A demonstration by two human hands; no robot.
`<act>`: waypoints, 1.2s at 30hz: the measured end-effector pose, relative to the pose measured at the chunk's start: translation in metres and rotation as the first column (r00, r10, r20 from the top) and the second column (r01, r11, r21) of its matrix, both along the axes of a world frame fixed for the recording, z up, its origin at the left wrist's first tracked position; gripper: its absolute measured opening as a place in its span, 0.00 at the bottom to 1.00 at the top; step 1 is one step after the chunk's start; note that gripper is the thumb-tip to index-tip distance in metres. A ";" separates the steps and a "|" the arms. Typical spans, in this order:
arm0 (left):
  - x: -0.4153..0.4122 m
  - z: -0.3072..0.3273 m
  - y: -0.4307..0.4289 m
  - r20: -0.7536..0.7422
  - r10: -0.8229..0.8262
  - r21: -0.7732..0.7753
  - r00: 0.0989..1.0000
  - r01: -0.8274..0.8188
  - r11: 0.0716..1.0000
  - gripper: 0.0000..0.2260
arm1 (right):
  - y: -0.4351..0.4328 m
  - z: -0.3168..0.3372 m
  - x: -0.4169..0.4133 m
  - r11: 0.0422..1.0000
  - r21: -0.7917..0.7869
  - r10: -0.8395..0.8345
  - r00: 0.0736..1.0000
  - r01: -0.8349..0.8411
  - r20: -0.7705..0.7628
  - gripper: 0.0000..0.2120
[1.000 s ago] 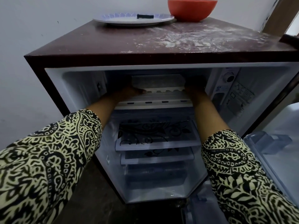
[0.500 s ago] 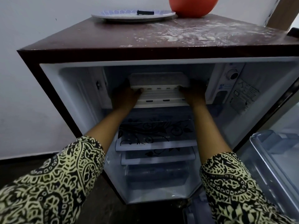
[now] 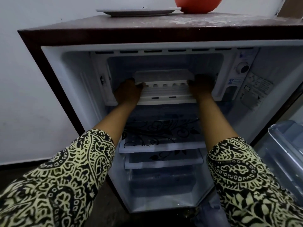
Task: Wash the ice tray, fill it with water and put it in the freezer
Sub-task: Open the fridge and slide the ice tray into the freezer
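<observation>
The white ice tray lies level inside the freezer compartment at the top of the open fridge. My left hand grips the tray's left end and my right hand grips its right end. Below the tray sits the white slotted front edge of the freezer floor. Whether the tray rests on the floor or is held just above it is unclear. Its cells are too dim to see into.
Glass shelves with a black floral print sit below the freezer. The open door's clear bin stands at the right. A thermostat dial is right of the freezer. On the fridge top rest a plate and an orange bowl.
Both hands have pushed the tray deeper into the freezer. My head has dropped lower, so the freezer's inside and ceiling vents now show.
</observation>
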State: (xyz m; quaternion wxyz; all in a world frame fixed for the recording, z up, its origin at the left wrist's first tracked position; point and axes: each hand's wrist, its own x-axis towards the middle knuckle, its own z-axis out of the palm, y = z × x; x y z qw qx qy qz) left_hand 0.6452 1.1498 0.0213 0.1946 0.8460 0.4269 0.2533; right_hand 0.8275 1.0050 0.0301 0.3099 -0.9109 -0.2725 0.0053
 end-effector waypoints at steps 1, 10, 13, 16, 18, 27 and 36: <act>0.001 0.002 0.003 -0.010 -0.013 -0.004 1.000 0.012 1.000 0.27 | 0.001 0.001 0.001 1.000 -0.004 0.000 1.000 0.001 0.013 0.24; 0.012 -0.001 0.026 -0.053 -0.002 0.038 0.999 0.004 0.999 0.28 | 0.017 0.000 0.009 0.999 0.024 -0.038 0.999 0.037 0.033 0.24; 0.013 -0.005 0.028 -0.048 0.002 0.049 0.999 0.000 0.999 0.28 | 0.017 -0.001 0.009 0.999 0.021 -0.044 0.998 0.044 0.040 0.24; 0.010 -0.006 0.023 0.005 -0.014 0.026 1.000 0.014 1.000 0.28 | 0.012 0.003 0.000 0.998 0.048 -0.043 0.999 0.042 0.028 0.24; 0.001 -0.003 0.016 0.043 -0.057 -0.027 0.997 0.058 0.998 0.30 | 0.006 0.010 -0.011 0.994 0.105 -0.039 0.999 0.039 -0.007 0.24; -0.072 0.015 -0.069 0.139 -0.377 -0.272 0.916 0.402 0.875 0.24 | -0.053 0.014 -0.103 0.987 0.159 -0.016 0.997 0.027 -0.069 0.21; -0.170 0.006 -0.177 -0.309 -0.673 -0.311 0.672 0.598 0.739 0.24 | -0.170 0.005 -0.258 0.998 -0.063 -0.018 1.000 0.018 0.002 0.17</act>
